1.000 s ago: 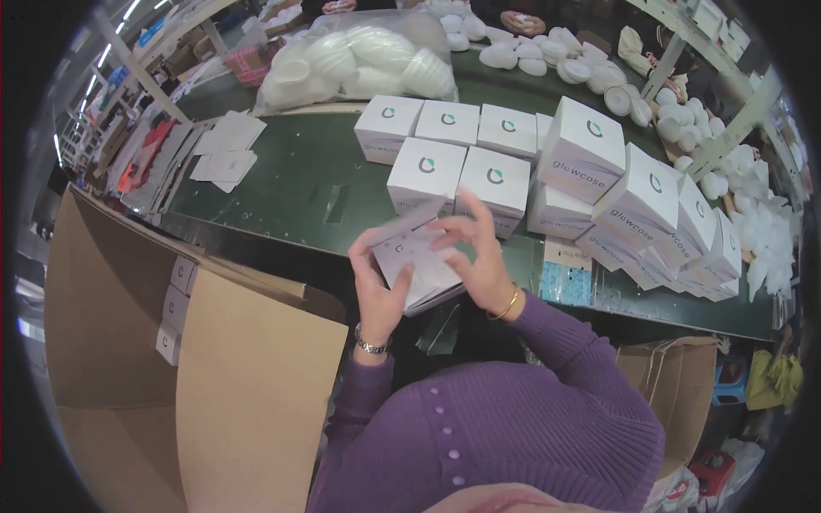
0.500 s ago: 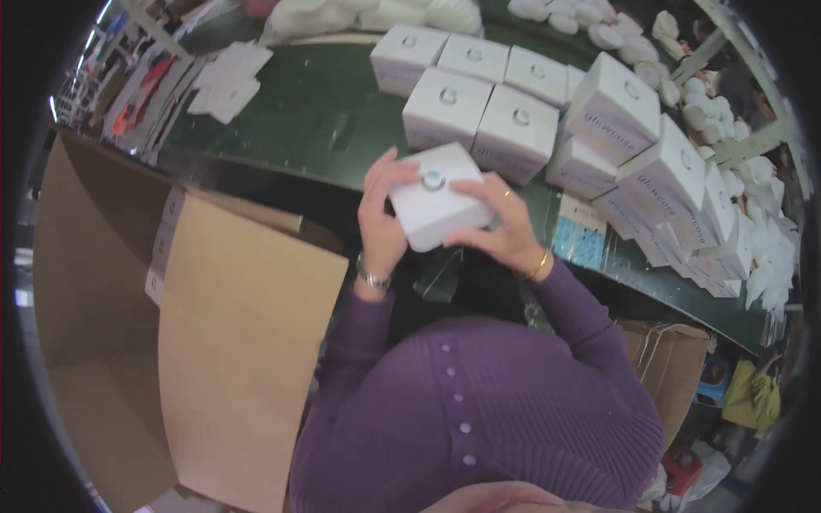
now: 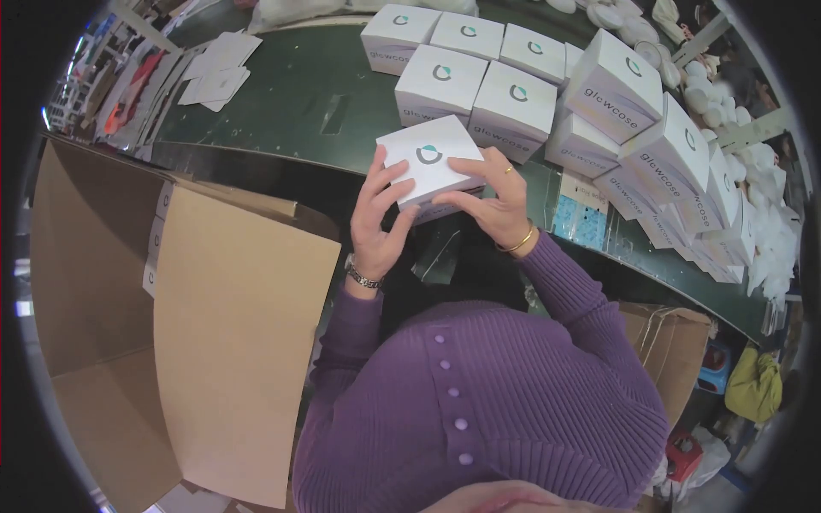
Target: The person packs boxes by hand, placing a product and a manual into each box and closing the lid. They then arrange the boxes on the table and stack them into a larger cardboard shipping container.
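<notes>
White card, printed with a teal ring logo, forms the small box [image 3: 429, 164] held at the centre of the frame, just in front of the green table's [image 3: 282, 120] near edge and tilted with its logo face upward. The left hand [image 3: 376, 218] cups the box's left side, its fingers spread and laid along the top and left edge, a metal watch [image 3: 363, 278] on the wrist. The right hand [image 3: 492, 201] grips the right and lower side, fingers curled together over the top face near the logo and the thumb pressed underneath; a gold bangle [image 3: 518, 242] circles that wrist and a ring sits on one finger. Both arms wear a purple ribbed sweater [image 3: 496, 402]. Above the held box, in the upper centre, closed white boxes [image 3: 479, 73] stand in rows on the table, and more boxes marked "glowcose" [image 3: 658, 162] lean stacked toward the upper right. A large open cardboard carton [image 3: 231, 333] fills the left of the frame, below the table edge. Flat white sheets [image 3: 218, 73] lie on the table at upper left.
</notes>
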Tool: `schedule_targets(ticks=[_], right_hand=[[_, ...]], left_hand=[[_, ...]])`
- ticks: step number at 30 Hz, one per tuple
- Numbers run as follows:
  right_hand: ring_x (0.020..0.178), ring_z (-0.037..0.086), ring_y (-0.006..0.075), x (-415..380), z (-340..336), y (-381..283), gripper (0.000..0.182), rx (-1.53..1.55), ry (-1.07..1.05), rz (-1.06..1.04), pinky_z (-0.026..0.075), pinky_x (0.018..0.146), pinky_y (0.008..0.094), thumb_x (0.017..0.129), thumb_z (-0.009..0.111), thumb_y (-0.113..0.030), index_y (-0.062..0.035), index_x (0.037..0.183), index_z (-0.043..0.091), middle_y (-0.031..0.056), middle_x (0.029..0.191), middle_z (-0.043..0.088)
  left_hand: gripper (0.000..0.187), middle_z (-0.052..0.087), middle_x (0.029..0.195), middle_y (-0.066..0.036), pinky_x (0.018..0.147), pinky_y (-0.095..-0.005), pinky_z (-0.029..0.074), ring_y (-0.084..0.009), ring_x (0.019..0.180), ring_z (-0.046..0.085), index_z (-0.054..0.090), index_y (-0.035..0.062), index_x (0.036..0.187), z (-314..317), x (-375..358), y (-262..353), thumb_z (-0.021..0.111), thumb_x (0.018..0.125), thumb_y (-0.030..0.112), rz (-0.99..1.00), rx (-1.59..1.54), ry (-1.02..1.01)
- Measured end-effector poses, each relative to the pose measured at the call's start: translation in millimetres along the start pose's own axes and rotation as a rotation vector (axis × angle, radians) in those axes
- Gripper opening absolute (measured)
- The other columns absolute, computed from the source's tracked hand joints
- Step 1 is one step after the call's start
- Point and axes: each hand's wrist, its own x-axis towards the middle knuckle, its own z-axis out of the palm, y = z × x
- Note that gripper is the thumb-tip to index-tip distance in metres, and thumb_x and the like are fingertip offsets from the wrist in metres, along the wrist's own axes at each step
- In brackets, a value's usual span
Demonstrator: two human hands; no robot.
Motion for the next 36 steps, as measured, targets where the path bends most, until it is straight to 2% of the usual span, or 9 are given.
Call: schedule_targets(ticks=[6, 12, 15, 18, 21, 24, 28, 33, 36], right_hand=[[0.087, 0.052, 0.0215, -1, -9, 4, 0.042, 0.02, -0.098, 0.045, 0.039, 0.063, 0.0286, 0.085, 0.085, -0.029, -0.0153, 0.123, 0.074, 0.0057, 0.094, 0.061], [0.095, 0.053, 0.0218, -9, -7, 14, 0.041, -0.034, -0.051, -0.071, 0.046, 0.071, 0.0286, 0.085, 0.084, -0.03, -0.0134, 0.122, 0.076, 0.0048, 0.097, 0.058], [0.1, 0.05, 0.0224, -10, -8, 17, 0.034, -0.099, -0.046, -0.118, 0.048, 0.079, 0.0301, 0.089, 0.079, -0.03, -0.0154, 0.12, 0.077, 0.0064, 0.105, 0.051], [0.117, 0.052, 0.0304, -12, -10, 12, 0.033, -0.139, -0.087, -0.166, 0.048, 0.097, 0.044, 0.094, 0.073, -0.033, -0.0161, 0.123, 0.076, 0.0129, 0.126, 0.052], [0.135, 0.047, 0.0388, -20, -11, 8, 0.036, -0.075, -0.158, -0.13, 0.054, 0.094, 0.0412, 0.095, 0.074, -0.022, -0.0152, 0.13, 0.071, 0.0203, 0.147, 0.047], [0.137, 0.048, 0.0412, -23, -9, 0, 0.035, 0.025, -0.14, -0.044, 0.053, 0.102, 0.0441, 0.096, 0.073, -0.015, -0.0103, 0.131, 0.07, 0.0246, 0.152, 0.046], [0.141, 0.046, 0.0412, -25, -8, -7, 0.04, 0.028, -0.131, 0.026, 0.052, 0.106, 0.046, 0.095, 0.073, -0.012, -0.0108, 0.134, 0.067, 0.0232, 0.156, 0.044], [0.139, 0.049, 0.0404, -24, -12, -11, 0.047, 0.024, -0.141, 0.002, 0.055, 0.102, 0.0443, 0.09, 0.076, -0.003, -0.0073, 0.135, 0.065, 0.0239, 0.155, 0.045], [0.137, 0.05, 0.0417, -18, -16, -4, 0.045, 0.041, -0.196, -0.004, 0.054, 0.104, 0.0458, 0.088, 0.077, 0.0, -0.0053, 0.131, 0.067, 0.025, 0.153, 0.046]], left_hand=[[0.029, 0.061, 0.139, -0.014, 0.116, -0.0605, 0.037, -0.0491, 0.144, 0.04, 0.062, 0.0096, 0.129, 5, -4, -1, 0.064, 0.1, 0.008, -0.023, 0.03, 0.044], [0.029, 0.059, 0.137, -0.019, 0.114, -0.0627, 0.039, -0.0545, 0.141, 0.041, 0.062, 0.0057, 0.127, 5, -8, -9, 0.064, 0.099, 0.008, 0.063, 0.067, 0.039], [0.048, 0.053, 0.146, -0.018, 0.113, -0.0653, 0.038, -0.0533, 0.144, 0.036, 0.061, 0.0094, 0.134, 7, -15, -14, 0.077, 0.089, 0.007, 0.107, 0.141, -0.002], [0.047, 0.052, 0.147, -0.02, 0.113, -0.0655, 0.037, -0.0551, 0.145, 0.034, 0.061, 0.0068, 0.135, 14, -22, -18, 0.076, 0.09, 0.004, 0.146, 0.179, 0.043], [0.044, 0.053, 0.147, -0.021, 0.114, -0.0655, 0.037, -0.0552, 0.144, 0.035, 0.062, 0.0057, 0.134, 20, -25, -16, 0.074, 0.091, 0.001, 0.154, 0.181, 0.095], [0.044, 0.044, 0.154, -0.023, 0.113, -0.0604, 0.04, -0.0523, 0.146, 0.035, 0.061, 0.0093, 0.137, 24, -30, -9, 0.072, 0.094, 0.003, 0.077, 0.198, 0.114], [0.05, 0.026, 0.163, -0.026, 0.111, -0.0505, 0.045, -0.0449, 0.149, 0.032, 0.053, 0.0153, 0.143, 32, -31, 4, 0.067, 0.097, 0.002, -0.082, 0.216, 0.14], [0.05, 0.033, 0.16, -0.026, 0.112, -0.0478, 0.045, -0.0425, 0.146, 0.04, 0.051, 0.0138, 0.145, 23, -30, 16, 0.066, 0.098, 0.006, -0.184, 0.315, 0.091], [0.053, 0.034, 0.16, -0.027, 0.115, -0.049, 0.042, -0.0431, 0.145, 0.04, 0.055, 0.0119, 0.143, 18, -29, 13, 0.07, 0.093, 0.0, -0.204, 0.265, 0.076]])
